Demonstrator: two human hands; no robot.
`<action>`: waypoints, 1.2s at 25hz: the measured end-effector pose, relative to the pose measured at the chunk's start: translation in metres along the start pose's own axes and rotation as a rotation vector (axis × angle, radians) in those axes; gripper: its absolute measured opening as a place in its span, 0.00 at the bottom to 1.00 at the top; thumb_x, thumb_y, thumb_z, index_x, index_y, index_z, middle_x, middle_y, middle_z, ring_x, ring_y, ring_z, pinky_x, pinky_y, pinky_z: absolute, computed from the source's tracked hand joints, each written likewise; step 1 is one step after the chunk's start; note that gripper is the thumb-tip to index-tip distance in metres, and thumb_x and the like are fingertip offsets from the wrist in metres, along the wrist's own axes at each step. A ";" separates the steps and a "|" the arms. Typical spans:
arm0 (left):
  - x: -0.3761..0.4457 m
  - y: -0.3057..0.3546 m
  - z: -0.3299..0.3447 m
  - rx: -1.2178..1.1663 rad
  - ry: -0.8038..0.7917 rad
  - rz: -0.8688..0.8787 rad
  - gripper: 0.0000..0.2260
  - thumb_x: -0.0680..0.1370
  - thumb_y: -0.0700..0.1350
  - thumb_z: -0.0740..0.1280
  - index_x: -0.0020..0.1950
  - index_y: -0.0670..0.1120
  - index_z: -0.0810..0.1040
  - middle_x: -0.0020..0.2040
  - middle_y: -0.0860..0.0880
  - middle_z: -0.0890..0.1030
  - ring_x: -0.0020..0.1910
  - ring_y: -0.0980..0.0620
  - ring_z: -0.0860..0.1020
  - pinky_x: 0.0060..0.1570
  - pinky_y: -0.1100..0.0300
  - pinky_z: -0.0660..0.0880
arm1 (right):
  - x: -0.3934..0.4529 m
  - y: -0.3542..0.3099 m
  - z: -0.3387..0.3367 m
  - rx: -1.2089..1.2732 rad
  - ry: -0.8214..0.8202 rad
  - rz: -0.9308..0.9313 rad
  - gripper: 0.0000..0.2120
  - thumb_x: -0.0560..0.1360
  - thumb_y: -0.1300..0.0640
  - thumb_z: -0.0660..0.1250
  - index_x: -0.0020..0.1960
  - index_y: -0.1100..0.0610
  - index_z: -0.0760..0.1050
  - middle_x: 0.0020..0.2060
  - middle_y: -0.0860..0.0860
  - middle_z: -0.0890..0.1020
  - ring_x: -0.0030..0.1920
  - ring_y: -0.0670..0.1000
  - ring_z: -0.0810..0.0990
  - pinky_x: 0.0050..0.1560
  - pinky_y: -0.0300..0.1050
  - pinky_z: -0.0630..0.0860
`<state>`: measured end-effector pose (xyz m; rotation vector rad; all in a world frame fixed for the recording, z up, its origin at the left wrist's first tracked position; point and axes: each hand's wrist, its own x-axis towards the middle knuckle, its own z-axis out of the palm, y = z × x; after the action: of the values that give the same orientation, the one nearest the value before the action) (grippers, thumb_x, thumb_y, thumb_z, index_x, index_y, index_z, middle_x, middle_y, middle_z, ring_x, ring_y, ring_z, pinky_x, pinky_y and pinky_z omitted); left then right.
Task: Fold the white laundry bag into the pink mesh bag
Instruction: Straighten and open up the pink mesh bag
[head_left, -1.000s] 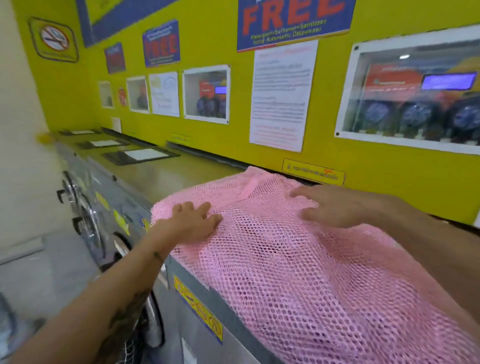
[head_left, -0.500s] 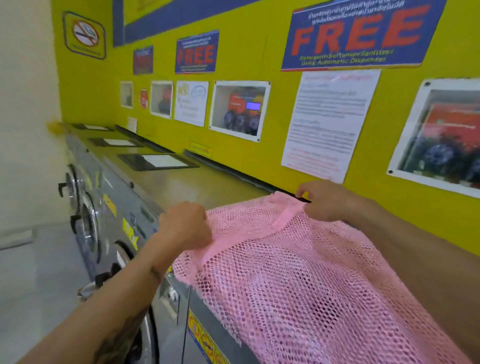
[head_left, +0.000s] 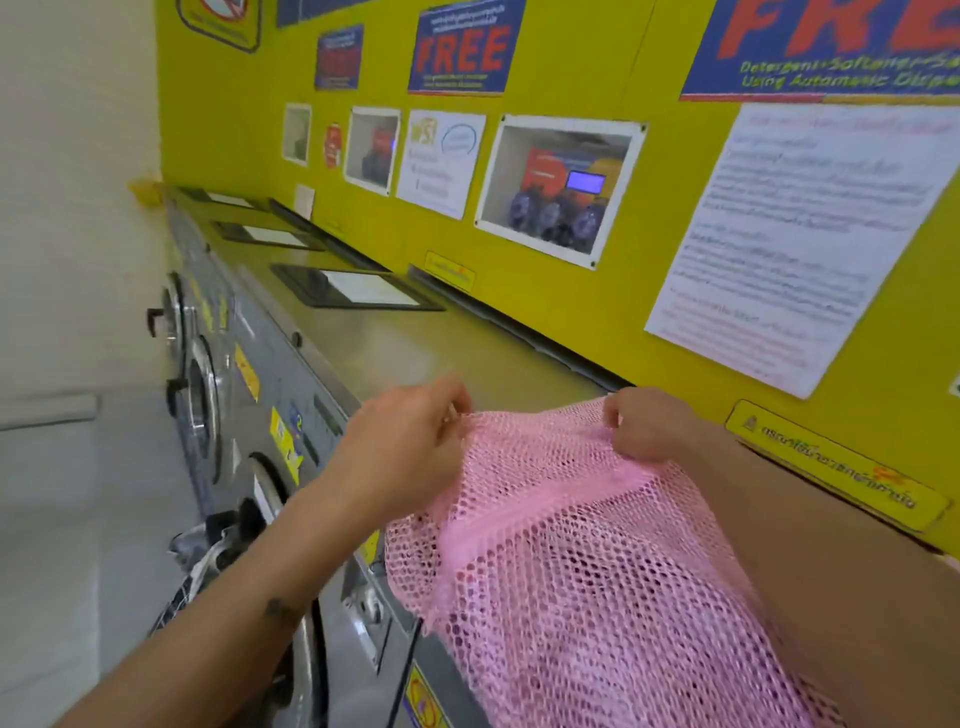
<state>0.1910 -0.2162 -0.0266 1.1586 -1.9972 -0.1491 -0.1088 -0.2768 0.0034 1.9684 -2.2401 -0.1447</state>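
Two bare hands pinch the far hem of the pink mesh bag, which lies heaped on the steel top of a row of washing machines and fills the 5 o'clock part of the view. The left hand is closed on the hem's left corner, thumb and fingers bunched together over the mesh, its forearm running down toward 7 o'clock. The right hand is closed on the hem a little to the right, at about 1 o'clock from the left hand, fingertips curled down into the fabric; its forearm crosses the bag's right side toward 4 o'clock. Between the two hands the hem is raised off the machine top and drawn fairly taut, with a denser pink band running across just below it. The bag's near left edge hangs over the front of the machine, and a thin dark cord dangles below it at 6 o'clock. Whether anything white lies inside the mesh cannot be told.

Round washer doors line the machine fronts at 9 o'clock. Behind the machines a yellow wall carries blue signs reading FREE, a printed white notice at 2 o'clock, and a framed window showing pumps at 12 o'clock.
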 end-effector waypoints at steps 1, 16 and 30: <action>0.000 -0.001 -0.005 -0.035 0.018 0.048 0.03 0.77 0.48 0.66 0.49 0.52 0.77 0.37 0.51 0.81 0.38 0.47 0.77 0.38 0.53 0.73 | 0.001 0.002 -0.001 -0.009 0.032 0.022 0.05 0.72 0.57 0.66 0.47 0.49 0.76 0.50 0.51 0.81 0.47 0.52 0.76 0.43 0.45 0.73; -0.014 -0.029 -0.060 0.245 -0.733 -0.382 0.23 0.76 0.53 0.66 0.71 0.55 0.69 0.69 0.50 0.75 0.64 0.49 0.75 0.61 0.58 0.69 | 0.015 -0.001 -0.003 0.226 -0.054 0.045 0.19 0.74 0.62 0.63 0.63 0.52 0.76 0.68 0.54 0.74 0.65 0.56 0.74 0.58 0.46 0.72; -0.030 -0.046 -0.055 -0.230 -0.587 -0.352 0.30 0.76 0.53 0.68 0.76 0.60 0.61 0.65 0.47 0.78 0.62 0.49 0.76 0.68 0.50 0.67 | -0.020 0.002 -0.013 0.279 0.108 0.093 0.20 0.76 0.53 0.62 0.68 0.53 0.73 0.68 0.54 0.75 0.65 0.57 0.74 0.60 0.50 0.71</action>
<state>0.2679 -0.2048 -0.0286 1.4125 -2.1605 -0.9699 -0.1056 -0.2560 0.0150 1.9380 -2.3826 0.2938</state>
